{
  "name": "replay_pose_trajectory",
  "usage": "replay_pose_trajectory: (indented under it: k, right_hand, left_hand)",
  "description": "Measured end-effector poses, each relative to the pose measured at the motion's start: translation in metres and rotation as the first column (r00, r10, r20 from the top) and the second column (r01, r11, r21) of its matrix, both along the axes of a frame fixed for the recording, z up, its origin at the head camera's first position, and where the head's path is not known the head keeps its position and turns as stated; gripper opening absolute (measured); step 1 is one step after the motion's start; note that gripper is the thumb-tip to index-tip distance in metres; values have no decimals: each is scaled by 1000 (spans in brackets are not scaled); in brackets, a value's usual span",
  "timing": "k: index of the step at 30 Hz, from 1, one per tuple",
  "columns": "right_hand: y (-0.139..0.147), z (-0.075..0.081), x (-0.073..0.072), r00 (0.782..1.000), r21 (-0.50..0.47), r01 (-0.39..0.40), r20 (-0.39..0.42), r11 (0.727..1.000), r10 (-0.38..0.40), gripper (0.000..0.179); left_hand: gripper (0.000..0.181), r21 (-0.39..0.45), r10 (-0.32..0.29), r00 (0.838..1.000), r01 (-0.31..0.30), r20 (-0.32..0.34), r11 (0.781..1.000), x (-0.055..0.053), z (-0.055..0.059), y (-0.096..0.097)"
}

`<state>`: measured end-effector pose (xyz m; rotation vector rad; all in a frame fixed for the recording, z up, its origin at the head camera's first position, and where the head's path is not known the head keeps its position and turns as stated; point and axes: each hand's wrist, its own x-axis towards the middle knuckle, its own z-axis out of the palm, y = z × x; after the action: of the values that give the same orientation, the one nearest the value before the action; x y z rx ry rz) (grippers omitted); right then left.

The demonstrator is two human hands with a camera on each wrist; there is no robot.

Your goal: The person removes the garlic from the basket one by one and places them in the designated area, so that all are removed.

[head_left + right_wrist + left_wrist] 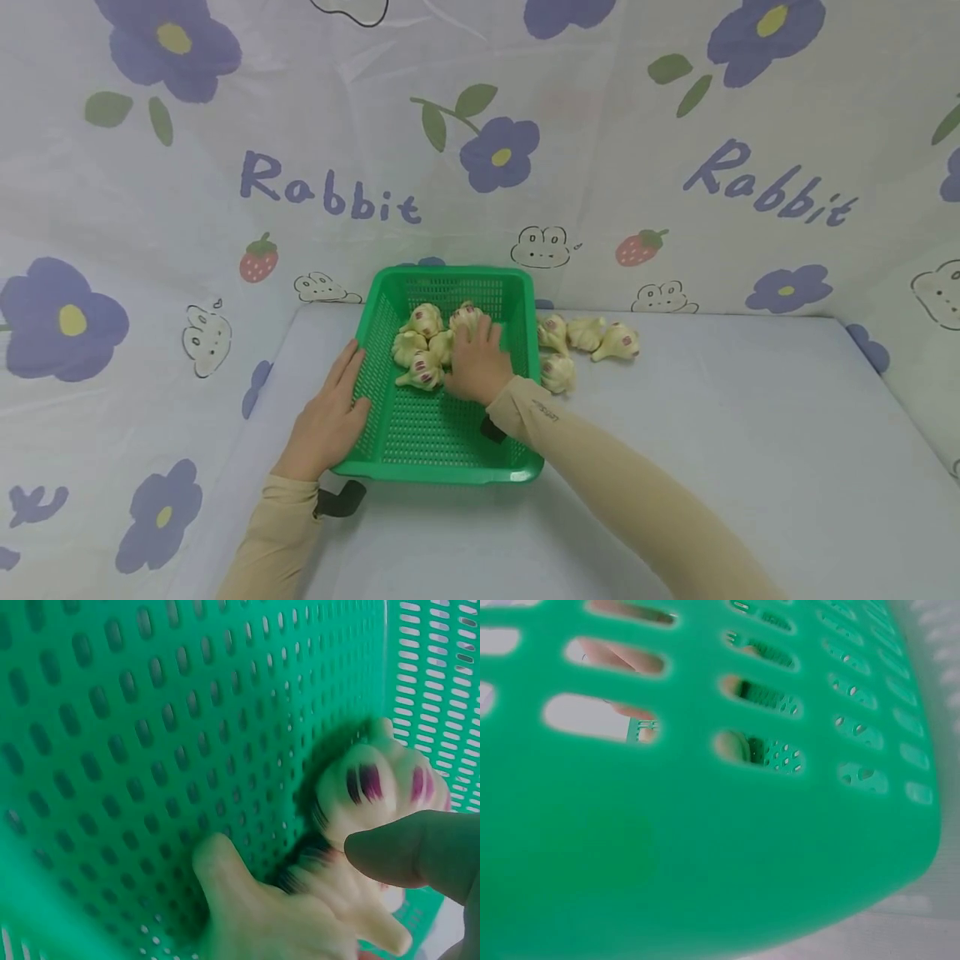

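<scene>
A green perforated plastic basket [431, 476] sits on the table with several garlic bulbs [422, 369] grouped in its middle and far part. My right hand [480, 367] reaches inside, fingers stretched forward over the bulbs on the right of the group. From the right wrist, its thumb [420, 851] lies straight across a purple-streaked bulb [382, 784]; the other fingers are mostly hidden. Against the basket's left side rests my left hand [324, 425], its fingers straight along the rim and its thumb at the edge. The left wrist view is mostly the basket wall [705, 847].
Just right of the basket, several more garlic bulbs [585, 333] lie on the white table [712, 433]. A patterned cloth backdrop [585, 142] rises behind the table's far edge and along both sides.
</scene>
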<state>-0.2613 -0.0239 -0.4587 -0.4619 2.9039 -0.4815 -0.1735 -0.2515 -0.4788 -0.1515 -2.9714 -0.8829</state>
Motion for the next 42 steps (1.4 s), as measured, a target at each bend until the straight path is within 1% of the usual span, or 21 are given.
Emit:
replay_pose_trajectory:
  k: [5,10,12,16,20,26,29,36,39,42]
  right_hand:
    - [-1,-4,-3,999,-1,3,37,1000,-3,53]
    - [-2,-9,-5,999,9,6,40,1000,-7,56]
    - [-3,-9,-5,999,4,8,42,1000,-8,56]
    - [-4,-9,-5,997,7,5,72,1000,-6,58]
    - [-5,-10,-4,996,19,2,89,1000,-4,51]
    - [-7,-17,-4,998,5,-6,57,1000,6,40]
    - [-7,-19,-5,998,-14,-3,56,1000,4,35]
    - [-7,-21,-8,997,-10,-12,72,1000,12,12]
    - [-6,-20,-9,998,-17,-16,69,1000,17,12]
    - [-5,-19,-9,998,-16,-31,47,999,32,19]
  left_hand:
    - [70,3,-2,1000,2,-2,1000,0,1,0]
    - [70,7,-1,1000,1,-4,1000,0,1,1]
    - [70,6,2,1000,-2,-1,1000,0,1,1]
    - [70,3,6,1000,-6,7,1000,0,1,0]
    - [71,3,10,1000,-10,10,1000,0,1,0]
    - [70,8,2,1000,-2,6,1000,-1,0,1]
    - [70,10,-1,1000,1,3,1000,-1,0,1]
    - [71,7,0,1000,0,-4,1000,-2,1,2]
    - [71,6,1,1000,-1,-4,1000,-2,1,3]
    - [71,4,3,1000,-3,-1,1000,-2,0,2]
